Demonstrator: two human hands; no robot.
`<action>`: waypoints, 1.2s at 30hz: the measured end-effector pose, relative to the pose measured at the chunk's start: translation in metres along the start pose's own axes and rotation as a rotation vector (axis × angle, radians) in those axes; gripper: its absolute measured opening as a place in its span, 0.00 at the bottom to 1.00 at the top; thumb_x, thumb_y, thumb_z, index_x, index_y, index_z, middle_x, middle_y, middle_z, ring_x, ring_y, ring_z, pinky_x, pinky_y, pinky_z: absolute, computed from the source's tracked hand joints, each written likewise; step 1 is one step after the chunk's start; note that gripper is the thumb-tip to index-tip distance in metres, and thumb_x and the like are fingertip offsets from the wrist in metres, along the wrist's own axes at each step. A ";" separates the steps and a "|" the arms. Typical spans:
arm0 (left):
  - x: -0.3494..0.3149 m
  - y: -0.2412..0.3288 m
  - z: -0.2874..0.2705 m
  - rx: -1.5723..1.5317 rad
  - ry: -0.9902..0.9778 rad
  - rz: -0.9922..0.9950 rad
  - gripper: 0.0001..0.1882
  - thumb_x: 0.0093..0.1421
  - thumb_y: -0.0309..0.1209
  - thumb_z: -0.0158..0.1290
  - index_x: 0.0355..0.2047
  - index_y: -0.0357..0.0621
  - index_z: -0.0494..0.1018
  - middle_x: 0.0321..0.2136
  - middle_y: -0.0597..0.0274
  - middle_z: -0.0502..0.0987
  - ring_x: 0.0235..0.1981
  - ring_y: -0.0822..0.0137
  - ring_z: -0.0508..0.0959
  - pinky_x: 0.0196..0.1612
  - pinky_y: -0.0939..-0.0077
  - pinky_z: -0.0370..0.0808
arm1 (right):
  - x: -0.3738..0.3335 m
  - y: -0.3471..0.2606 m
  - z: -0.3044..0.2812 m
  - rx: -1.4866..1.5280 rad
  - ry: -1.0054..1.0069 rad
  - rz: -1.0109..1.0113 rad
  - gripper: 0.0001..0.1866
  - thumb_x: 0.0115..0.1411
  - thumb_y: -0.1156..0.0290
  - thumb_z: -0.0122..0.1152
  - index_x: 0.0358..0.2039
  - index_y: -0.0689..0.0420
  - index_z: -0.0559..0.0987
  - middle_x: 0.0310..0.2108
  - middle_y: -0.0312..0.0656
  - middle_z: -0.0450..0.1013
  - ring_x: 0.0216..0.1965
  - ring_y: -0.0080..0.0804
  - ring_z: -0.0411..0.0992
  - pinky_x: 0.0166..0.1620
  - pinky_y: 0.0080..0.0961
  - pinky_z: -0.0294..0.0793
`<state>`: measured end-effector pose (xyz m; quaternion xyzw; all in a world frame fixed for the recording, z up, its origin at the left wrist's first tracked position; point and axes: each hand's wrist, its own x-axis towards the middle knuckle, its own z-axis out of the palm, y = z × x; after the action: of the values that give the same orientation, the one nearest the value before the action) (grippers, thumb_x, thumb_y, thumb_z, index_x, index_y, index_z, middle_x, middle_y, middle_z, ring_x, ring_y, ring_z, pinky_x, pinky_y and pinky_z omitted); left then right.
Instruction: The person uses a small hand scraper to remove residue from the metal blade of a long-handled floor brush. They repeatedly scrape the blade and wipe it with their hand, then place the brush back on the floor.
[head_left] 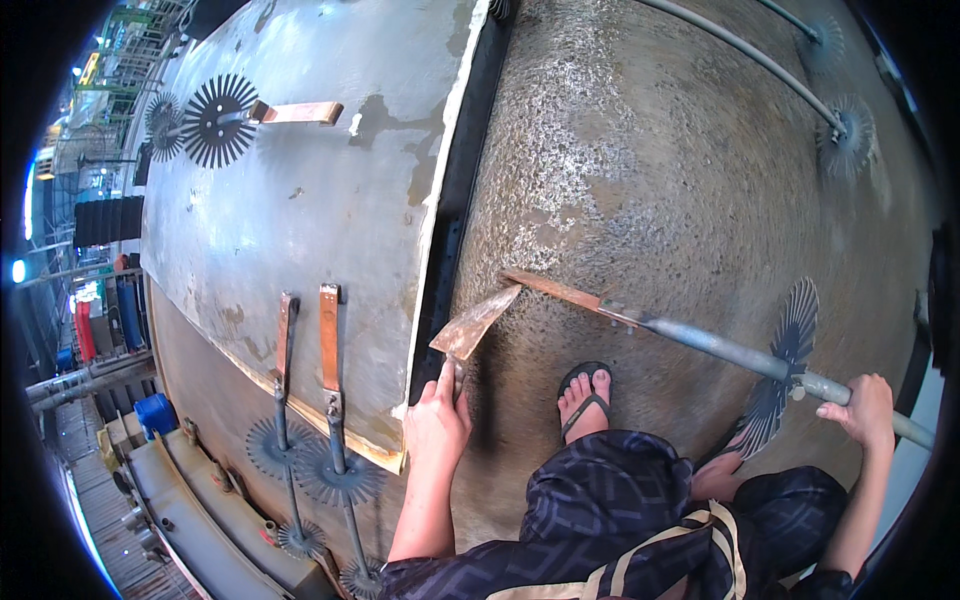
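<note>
Left hand [437, 420] and right hand [865, 408] are well apart, each closed on something of its own: the left on the short handle of a scraper [475, 322], the right round a grey pole [710, 340]. One relation matters most: the pole lies between the two hands, slanting up and leftward from the right hand to a brown end strip [560, 290], whose tip meets or nearly meets a corner of the scraper's blade. Whether they touch, I cannot tell. The left hand is nearer that tip; the right grips the opposite stretch, just beyond one finned disc [797, 325].

Below the pole, a sandalled foot [583, 400] stands on the wet brown floor [620, 200]. Left of it, the table [290, 220] has its right edge just beside the left hand. Across its lower edge, near the lower right corner, lie two more poles [282, 430] [337, 450], strips on the top and discs overhanging. Another pole's strip [300, 112] and dark disc [212, 130] lie toward the upper left edge. Two others [740, 45] [790, 22] show at upper right, making six poles and one scraper.
</note>
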<state>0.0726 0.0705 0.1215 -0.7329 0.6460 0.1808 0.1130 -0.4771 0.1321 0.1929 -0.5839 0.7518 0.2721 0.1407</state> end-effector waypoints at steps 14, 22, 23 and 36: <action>0.026 0.015 -0.019 0.393 -0.077 0.138 0.28 0.55 0.26 0.46 0.59 0.47 0.61 0.30 0.54 0.73 0.27 0.55 0.79 0.30 0.64 0.78 | -0.004 -0.002 0.000 -0.057 0.101 -0.039 0.52 0.18 0.20 0.46 0.11 0.69 0.72 0.13 0.58 0.64 0.23 0.56 0.66 0.33 0.42 0.66; 0.034 0.027 -0.027 0.536 -0.087 0.241 0.27 0.55 0.27 0.46 0.58 0.46 0.62 0.29 0.57 0.73 0.26 0.58 0.80 0.29 0.67 0.78 | -0.004 -0.007 -0.001 -0.038 0.067 -0.038 0.50 0.18 0.21 0.47 0.10 0.68 0.73 0.12 0.56 0.64 0.23 0.54 0.67 0.34 0.42 0.66; 0.031 0.028 -0.031 0.531 -0.111 0.216 0.27 0.55 0.26 0.46 0.57 0.47 0.63 0.28 0.57 0.74 0.26 0.58 0.80 0.29 0.67 0.78 | -0.004 -0.010 -0.001 -0.047 0.060 -0.049 0.50 0.18 0.21 0.47 0.10 0.68 0.73 0.12 0.56 0.64 0.23 0.54 0.67 0.34 0.42 0.66; 0.025 0.027 -0.029 0.567 -0.132 0.163 0.27 0.56 0.27 0.44 0.58 0.46 0.62 0.30 0.55 0.73 0.28 0.58 0.79 0.30 0.65 0.77 | 0.001 -0.012 -0.003 -0.045 -0.067 -0.085 0.51 0.21 0.20 0.46 0.10 0.68 0.71 0.12 0.56 0.63 0.23 0.54 0.67 0.34 0.40 0.66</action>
<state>0.0520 0.0328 0.1397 -0.6044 0.7187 0.0489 0.3403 -0.4656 0.1274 0.1916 -0.6088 0.7149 0.3022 0.1638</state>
